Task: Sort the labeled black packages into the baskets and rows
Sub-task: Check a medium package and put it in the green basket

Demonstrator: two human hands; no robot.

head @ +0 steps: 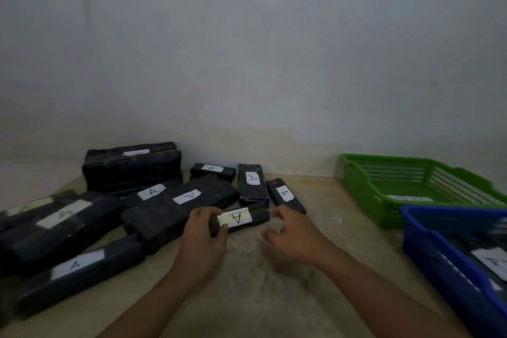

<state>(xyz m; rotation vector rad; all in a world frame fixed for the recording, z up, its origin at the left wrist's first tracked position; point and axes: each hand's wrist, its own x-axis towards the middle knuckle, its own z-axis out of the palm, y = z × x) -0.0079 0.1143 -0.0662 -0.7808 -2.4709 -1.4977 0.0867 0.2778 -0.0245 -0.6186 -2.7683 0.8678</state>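
Left fingers [210, 212] and thumb curl round the left end of a small A-labelled package [259, 217], label up, probably so the letter can be read. Left hand [203, 239] carries it. Right hand [293, 236] is just right of it, fingers loose and half-curled, gripping nothing; contact unclear. Other A packages [164, 217] lie left of and behind it. Green basket [356, 173] and blue basket [439, 269] sit well to its right, the likely drop spots.

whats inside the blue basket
The blue basket holds at least one black package with a white label, its letter blurred. The frame edge cuts off the rest.
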